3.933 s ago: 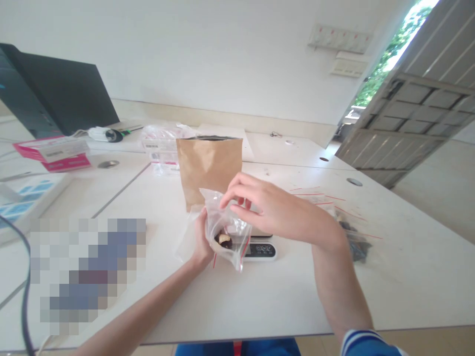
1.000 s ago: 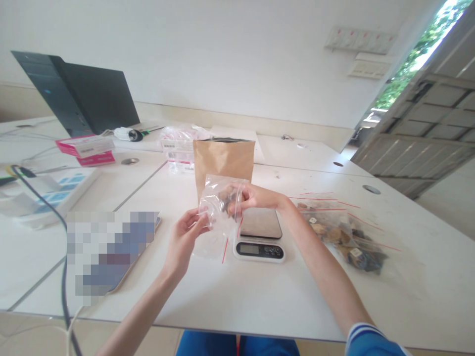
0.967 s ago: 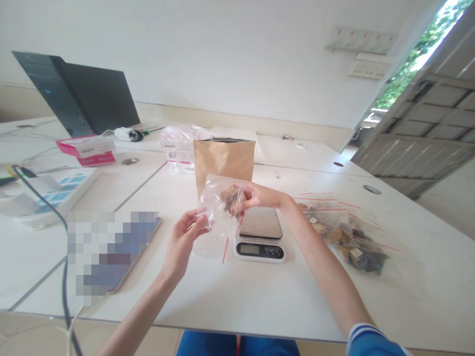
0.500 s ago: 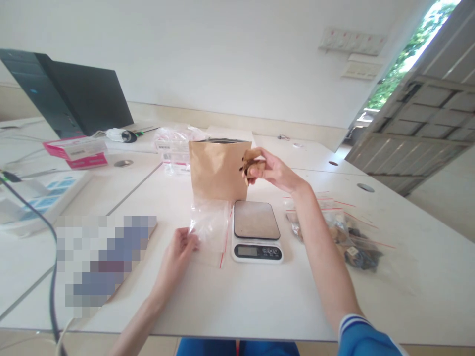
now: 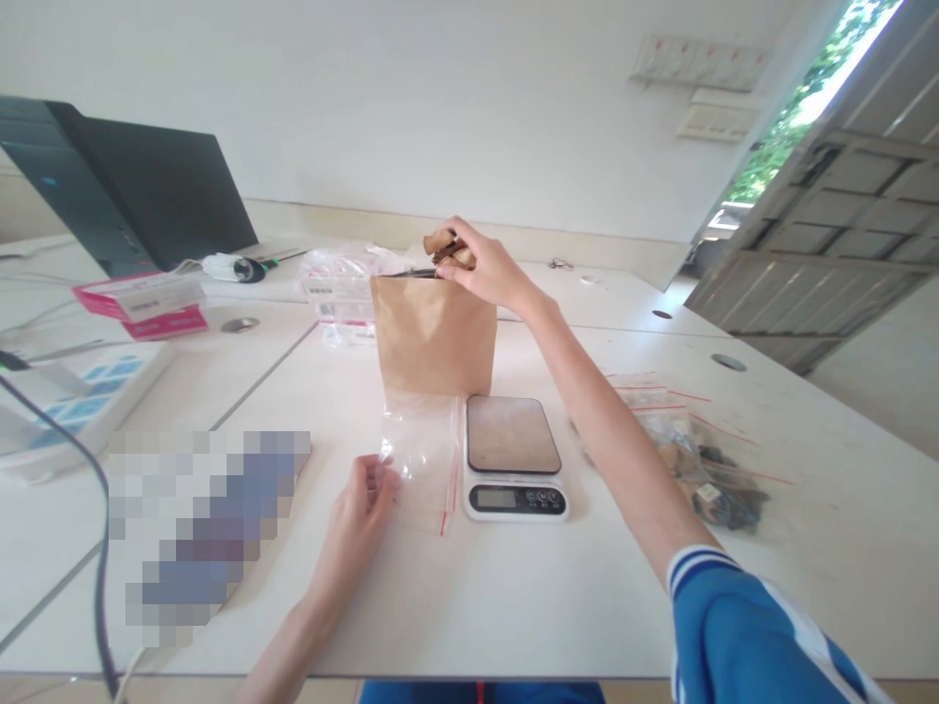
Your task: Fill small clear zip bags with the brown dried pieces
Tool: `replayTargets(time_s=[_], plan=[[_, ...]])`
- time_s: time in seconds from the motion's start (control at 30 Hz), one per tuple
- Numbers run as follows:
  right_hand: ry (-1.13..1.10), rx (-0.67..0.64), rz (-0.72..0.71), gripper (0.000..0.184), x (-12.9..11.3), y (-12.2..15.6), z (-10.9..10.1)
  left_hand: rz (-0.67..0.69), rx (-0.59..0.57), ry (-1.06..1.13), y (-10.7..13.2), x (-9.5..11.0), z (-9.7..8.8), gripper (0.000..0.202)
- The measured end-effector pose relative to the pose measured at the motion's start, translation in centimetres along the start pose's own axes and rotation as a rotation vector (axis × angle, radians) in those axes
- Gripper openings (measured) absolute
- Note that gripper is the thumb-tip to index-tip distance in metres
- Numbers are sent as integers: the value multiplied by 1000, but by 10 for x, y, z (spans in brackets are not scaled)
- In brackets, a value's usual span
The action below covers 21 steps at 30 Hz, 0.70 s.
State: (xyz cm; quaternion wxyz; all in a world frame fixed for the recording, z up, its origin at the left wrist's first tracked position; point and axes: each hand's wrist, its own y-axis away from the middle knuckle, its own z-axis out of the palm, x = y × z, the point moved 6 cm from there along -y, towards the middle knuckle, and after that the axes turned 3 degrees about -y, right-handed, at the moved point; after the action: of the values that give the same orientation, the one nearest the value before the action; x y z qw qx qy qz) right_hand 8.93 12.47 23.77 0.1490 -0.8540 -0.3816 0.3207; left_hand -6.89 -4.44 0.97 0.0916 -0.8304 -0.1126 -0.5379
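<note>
My right hand (image 5: 480, 262) is closed around some brown, curled dried pieces (image 5: 449, 252), whose exact kind I cannot make out. It hangs over the right part of the mouth of an upright brown paper pouch (image 5: 434, 337). Flat on the table before the pouch is a clear zip bag (image 5: 425, 455) with a red seal line, its left edge pinched by my left hand (image 5: 369, 499). Just right of that bag stands a white kitchen scale (image 5: 514, 435); its steel plate carries nothing, and its display cannot be read.
Filled zip bags (image 5: 711, 479) lie at the right, partly behind my right forearm. Pink boxes (image 5: 151, 305), a white tray (image 5: 95, 391) and a black computer tower (image 5: 154, 191) stand left. A cable (image 5: 101, 548) crosses the left front. Behind the pouch sit plastic-wrapped boxes (image 5: 341, 293).
My right hand has gone up and left with the dried pieces, from the pouch's right side to above its mouth. My left hand stays at the zip bag.
</note>
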Motion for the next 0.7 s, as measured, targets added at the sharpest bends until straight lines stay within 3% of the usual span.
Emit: replayTargets(time_s=[0.23, 0.37, 0.43, 0.57, 0.7], plan=[[118, -182, 47, 21, -2, -2, 6, -2, -15, -20, 1, -1, 0, 33], [233, -255, 93, 40, -6, 3, 18, 6, -32, -46, 1, -2, 2, 35], [275, -226, 114, 44, -8, 7, 22, 11, -40, -54, 1, -2, 3, 35], [347, -72, 89, 35, -10, 14, 27, 0, -37, -58, 2, -3, 2, 34], [455, 34, -53, 31, -13, 20, 30, 2, -19, -31, 4, -2, 0, 35]])
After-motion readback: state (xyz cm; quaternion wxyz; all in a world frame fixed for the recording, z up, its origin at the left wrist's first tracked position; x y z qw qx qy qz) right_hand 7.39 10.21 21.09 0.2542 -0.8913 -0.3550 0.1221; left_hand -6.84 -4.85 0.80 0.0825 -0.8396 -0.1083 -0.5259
